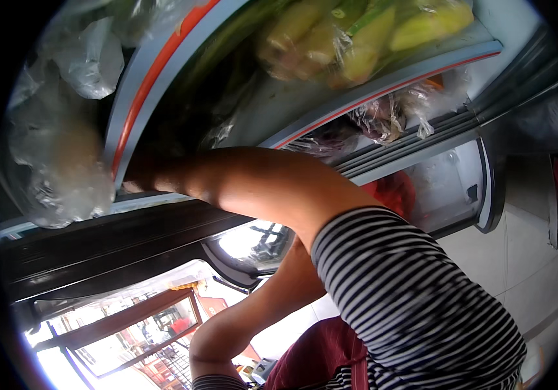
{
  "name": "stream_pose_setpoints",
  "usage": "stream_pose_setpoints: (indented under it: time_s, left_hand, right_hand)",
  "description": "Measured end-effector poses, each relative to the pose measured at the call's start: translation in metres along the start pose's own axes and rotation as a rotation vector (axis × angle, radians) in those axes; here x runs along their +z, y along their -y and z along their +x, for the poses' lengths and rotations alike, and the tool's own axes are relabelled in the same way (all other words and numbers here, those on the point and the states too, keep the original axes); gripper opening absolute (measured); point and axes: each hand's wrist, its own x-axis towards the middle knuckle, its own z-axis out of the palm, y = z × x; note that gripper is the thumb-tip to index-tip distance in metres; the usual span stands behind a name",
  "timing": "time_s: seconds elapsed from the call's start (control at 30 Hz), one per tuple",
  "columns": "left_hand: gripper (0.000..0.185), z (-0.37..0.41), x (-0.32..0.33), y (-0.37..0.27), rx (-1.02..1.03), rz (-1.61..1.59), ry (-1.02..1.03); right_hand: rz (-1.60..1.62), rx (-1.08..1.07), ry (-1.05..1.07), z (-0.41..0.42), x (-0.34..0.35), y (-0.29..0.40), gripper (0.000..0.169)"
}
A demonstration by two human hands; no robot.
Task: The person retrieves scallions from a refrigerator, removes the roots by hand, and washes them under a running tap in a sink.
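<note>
My right hand (140, 179) reaches into a refrigerated display cabinet, beside the red-striped shelf edge (137, 105). Deep shadow covers the fingers, so whether they grip anything cannot be made out. Clear plastic bags (59, 170) with blurred contents lie on the shelf just past that edge. On a nearer shelf sit pale yellow-green vegetables (357, 48) in clear plastic. My left forearm (264, 302) passes behind my right arm, which hides my left hand.
Another shelf edge (391, 92) with a red stripe crosses above wrapped produce (381, 114). A transparent panel (447, 183) shows something red behind it. Dark cabinet framing (113, 241) runs below my right forearm. Light floor tiles (483, 258) lie at the right.
</note>
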Motion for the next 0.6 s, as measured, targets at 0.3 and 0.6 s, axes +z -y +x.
stream_pose_setpoints:
  time_s: [0.3,0.6]
  left_hand:
    - [0.039,0.034,-0.013,-0.015,0.163,0.508,0.013]
    - [0.045,0.041,-0.047,-0.022,-0.04,0.692,0.053]
  right_hand:
    - [-0.147,-0.067,-0.185,-0.035,-0.044,-0.038,0.044]
    - [-0.691,-0.134,-0.435,-0.081,-0.116,-0.059,0.039]
